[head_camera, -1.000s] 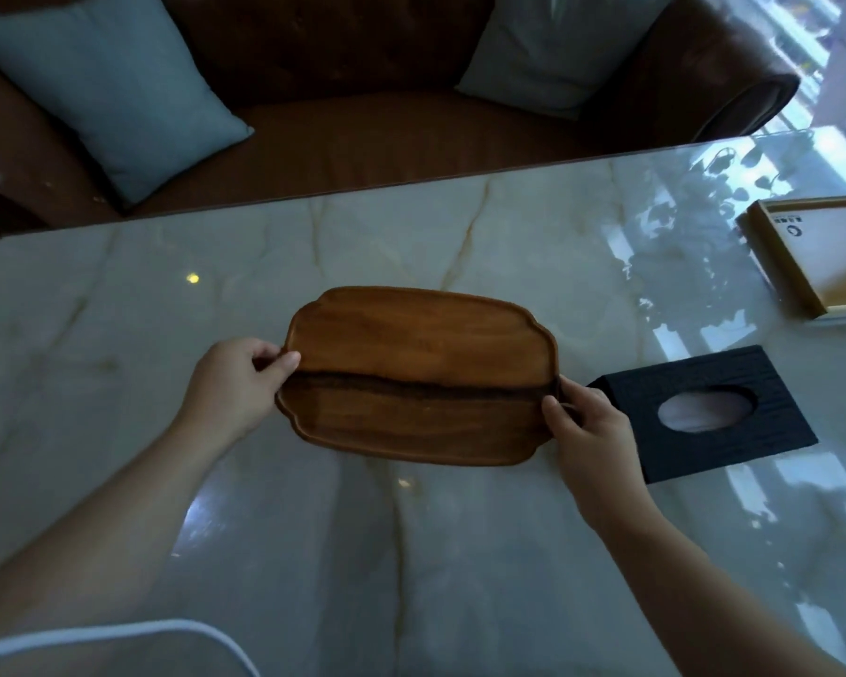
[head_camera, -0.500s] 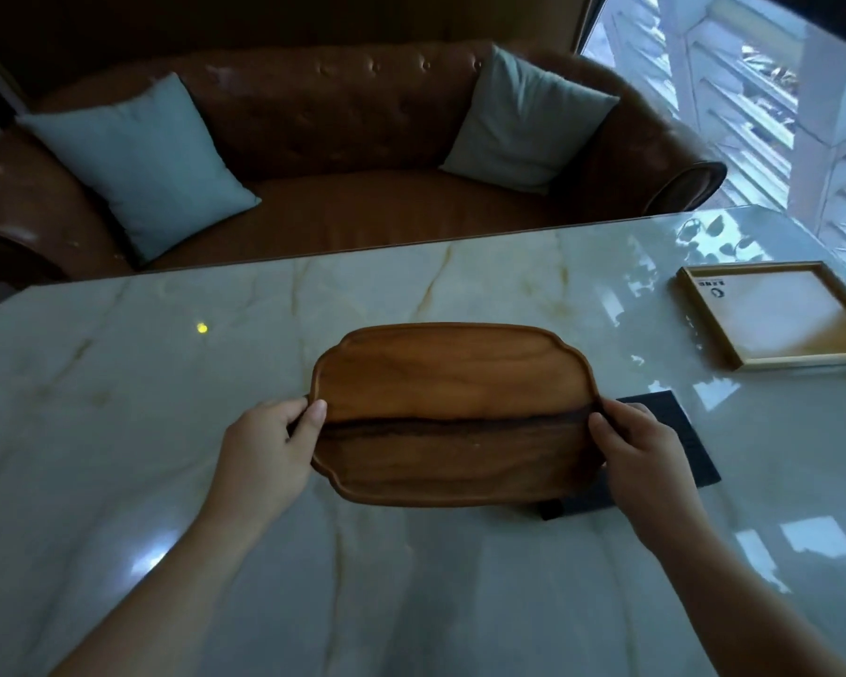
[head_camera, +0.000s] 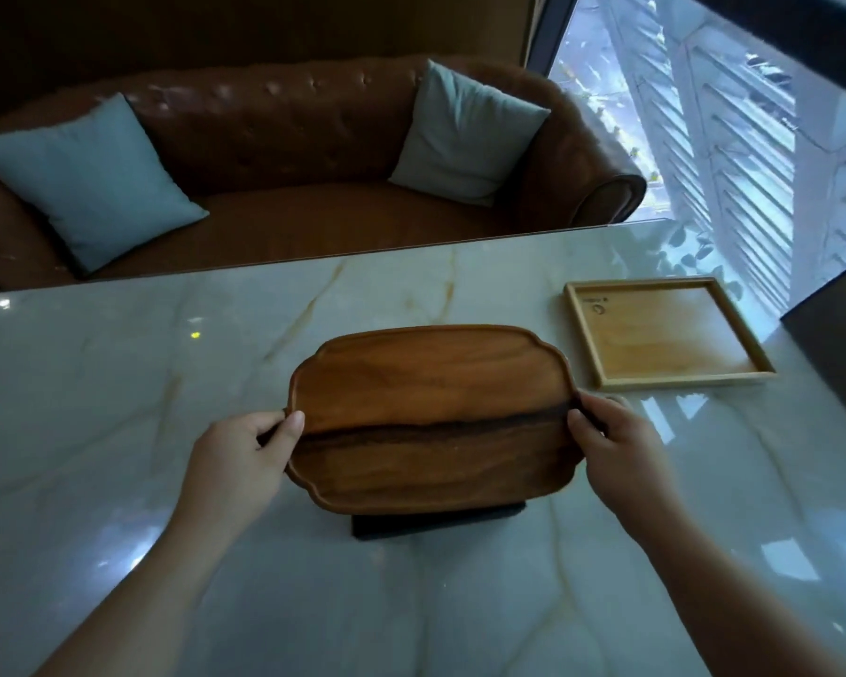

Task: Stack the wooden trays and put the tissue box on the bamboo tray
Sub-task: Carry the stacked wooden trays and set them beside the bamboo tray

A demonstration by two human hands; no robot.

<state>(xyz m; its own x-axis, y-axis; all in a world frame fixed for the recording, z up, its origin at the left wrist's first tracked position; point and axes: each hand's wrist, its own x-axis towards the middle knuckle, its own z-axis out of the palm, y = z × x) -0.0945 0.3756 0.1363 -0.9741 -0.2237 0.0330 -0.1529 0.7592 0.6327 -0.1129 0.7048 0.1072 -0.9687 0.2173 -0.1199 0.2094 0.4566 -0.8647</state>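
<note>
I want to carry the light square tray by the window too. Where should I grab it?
Take the bamboo tray by its two opposite raised rims, one of your hands on each side, coming in from its left and right. It lies flat and empty, with clear marble table around it.

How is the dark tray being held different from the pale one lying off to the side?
The dark wooden tray has a scalloped, rounded outline; the bamboo tray is a plain rectangle. The dark one is reddish brown with a dark streak, the bamboo one pale yellow. The left hand and right hand grip the dark tray's ends; the bamboo tray lies untouched on the table. Both are shallow, rimmed and empty.
</note>
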